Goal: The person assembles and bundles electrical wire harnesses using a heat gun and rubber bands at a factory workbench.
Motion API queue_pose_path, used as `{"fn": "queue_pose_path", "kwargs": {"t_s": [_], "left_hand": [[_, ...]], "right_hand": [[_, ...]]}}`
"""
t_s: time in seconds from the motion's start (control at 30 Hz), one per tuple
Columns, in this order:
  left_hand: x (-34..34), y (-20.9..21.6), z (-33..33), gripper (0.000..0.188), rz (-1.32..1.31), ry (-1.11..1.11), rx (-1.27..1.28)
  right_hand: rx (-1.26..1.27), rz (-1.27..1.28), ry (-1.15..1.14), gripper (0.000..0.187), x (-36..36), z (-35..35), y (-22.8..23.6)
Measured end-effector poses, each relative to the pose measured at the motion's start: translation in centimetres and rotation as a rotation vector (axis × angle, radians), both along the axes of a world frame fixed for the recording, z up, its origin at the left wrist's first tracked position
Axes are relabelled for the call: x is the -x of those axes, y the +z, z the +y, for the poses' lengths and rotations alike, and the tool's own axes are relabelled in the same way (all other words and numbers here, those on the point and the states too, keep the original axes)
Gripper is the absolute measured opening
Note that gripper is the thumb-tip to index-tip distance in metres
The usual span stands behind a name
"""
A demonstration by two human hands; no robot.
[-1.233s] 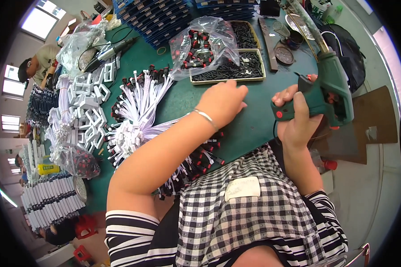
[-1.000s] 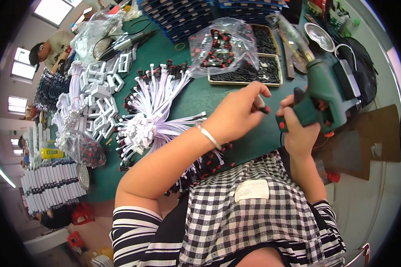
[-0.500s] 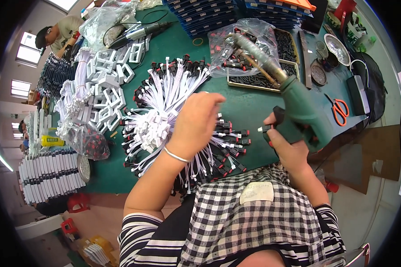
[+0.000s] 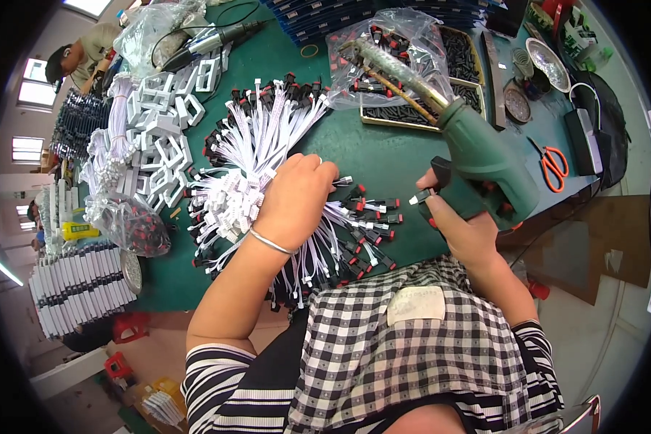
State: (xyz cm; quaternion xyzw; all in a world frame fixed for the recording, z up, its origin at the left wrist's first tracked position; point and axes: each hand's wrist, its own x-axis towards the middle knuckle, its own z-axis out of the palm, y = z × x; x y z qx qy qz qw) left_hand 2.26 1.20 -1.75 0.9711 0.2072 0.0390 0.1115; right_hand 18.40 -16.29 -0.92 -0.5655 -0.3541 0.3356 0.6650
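My left hand (image 4: 294,200), with a silver bangle at the wrist, lies over a heap of white wire cables (image 4: 271,137), fingers curled. At its fingertips is a cable's connector (image 4: 345,181), which it seems to pinch. My right hand (image 4: 469,235) is closed around the handle of a green heat gun (image 4: 481,148); the body of the tool covers part of the grip. Its metal barrel points to the far left, with a brown rod alongside. By my right thumb sits a small black piece with a white tip (image 4: 421,197); whether it belongs to the tool I cannot tell.
A plastic bag of black-and-red connectors (image 4: 387,54) and boxes of black sleeves (image 4: 394,121) lie beyond the heat gun. Orange-handled scissors (image 4: 555,170) and a power strip (image 4: 582,141) are at right. White plastic frames (image 4: 166,130) are piled left; a person (image 4: 94,54) works far left.
My left hand has lowered toward the cables, and its fingers have curled in by a connector. The heat gun's barrel has swung slightly left. The whole view has shifted a little.
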Motion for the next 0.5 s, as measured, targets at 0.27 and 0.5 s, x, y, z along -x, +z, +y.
{"fn": "queue_pose_path", "kwargs": {"t_s": [0.27,0.5], "left_hand": [[1.1,3.4,-2.5,0.010,-0.379,0.046,0.241],[1.7,3.8,-3.8,0.014,-0.468,0.077,0.533]], "right_hand": [[-0.028,-0.037,0.054,0.019,0.7,1.0,0.3],[-0.019,0.056,0.223,0.026,1.3,1.6,0.8]]}}
